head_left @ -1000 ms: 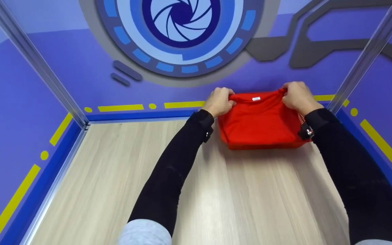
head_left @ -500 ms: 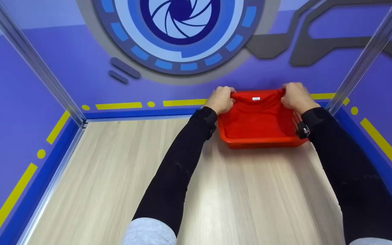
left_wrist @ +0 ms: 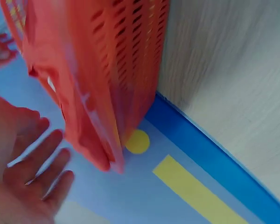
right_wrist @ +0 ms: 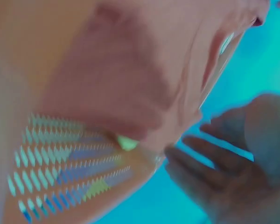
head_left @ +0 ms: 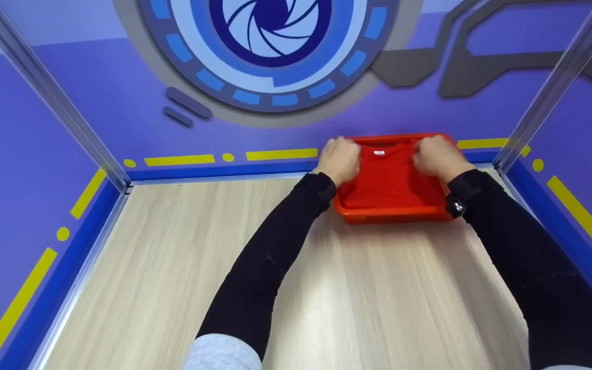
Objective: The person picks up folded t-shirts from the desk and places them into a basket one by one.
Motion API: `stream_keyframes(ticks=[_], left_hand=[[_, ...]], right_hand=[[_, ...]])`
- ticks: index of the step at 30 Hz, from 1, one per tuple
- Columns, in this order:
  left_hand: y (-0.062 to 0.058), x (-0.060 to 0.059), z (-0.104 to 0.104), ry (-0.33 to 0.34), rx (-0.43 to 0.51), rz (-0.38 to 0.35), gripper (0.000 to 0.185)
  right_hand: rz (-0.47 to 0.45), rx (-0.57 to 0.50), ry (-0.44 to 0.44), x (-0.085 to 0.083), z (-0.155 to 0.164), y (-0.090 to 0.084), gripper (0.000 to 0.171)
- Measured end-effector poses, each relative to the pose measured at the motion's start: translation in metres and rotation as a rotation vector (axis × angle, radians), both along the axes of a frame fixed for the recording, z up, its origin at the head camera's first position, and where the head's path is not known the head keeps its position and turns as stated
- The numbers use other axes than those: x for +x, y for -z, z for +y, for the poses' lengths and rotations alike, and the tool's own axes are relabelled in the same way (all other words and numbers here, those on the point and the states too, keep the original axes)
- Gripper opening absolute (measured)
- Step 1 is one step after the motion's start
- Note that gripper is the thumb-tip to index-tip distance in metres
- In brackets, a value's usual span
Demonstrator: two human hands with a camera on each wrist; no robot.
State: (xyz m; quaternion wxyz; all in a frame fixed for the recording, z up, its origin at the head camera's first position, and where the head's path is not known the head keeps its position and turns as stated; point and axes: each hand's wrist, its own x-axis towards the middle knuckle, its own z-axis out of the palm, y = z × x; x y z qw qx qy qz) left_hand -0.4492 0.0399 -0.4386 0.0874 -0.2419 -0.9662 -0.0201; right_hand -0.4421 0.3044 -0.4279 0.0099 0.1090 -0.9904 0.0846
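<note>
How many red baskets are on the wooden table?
1. The red basket sits at the table's far right, against the wall, with a folded red shirt inside; none other shows.

One red basket (head_left: 393, 213), one red garment (head_left: 386, 174), two hands

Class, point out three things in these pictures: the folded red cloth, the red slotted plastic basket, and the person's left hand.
folded red cloth (head_left: 386, 177), head view, on its flat middle.
red slotted plastic basket (head_left: 393, 214), head view, on its near rim.
left hand (head_left: 341, 160), head view, on the back of the hand.
</note>
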Motion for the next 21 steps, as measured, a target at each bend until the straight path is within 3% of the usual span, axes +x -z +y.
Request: stream_keyframes(ticks=[3, 8, 14, 17, 21], left_hand=[[0.006, 0.006, 0.007, -0.031, -0.077, -0.093, 0.036], [0.018, 0.013, 0.015, -0.092, -0.138, -0.228, 0.055], [0.026, 0.013, 0.015, -0.107, -0.207, -0.342, 0.06], [0.022, 0.016, 0.016, -0.116, -0.218, -0.358, 0.057], [0.016, 0.035, 0.016, -0.031, -0.17, -0.25, 0.039]], right_hand=[[-0.121, 0.027, -0.068, -0.001, -0.01, 0.006, 0.033], [-0.323, 0.115, -0.045, -0.001, -0.016, 0.014, 0.056], [-0.412, 0.128, -0.056, -0.002, -0.016, 0.017, 0.062], [-0.413, 0.112, -0.07, 0.002, -0.015, 0.011, 0.061], [-0.378, 0.068, -0.098, 0.019, -0.013, -0.001, 0.053]])
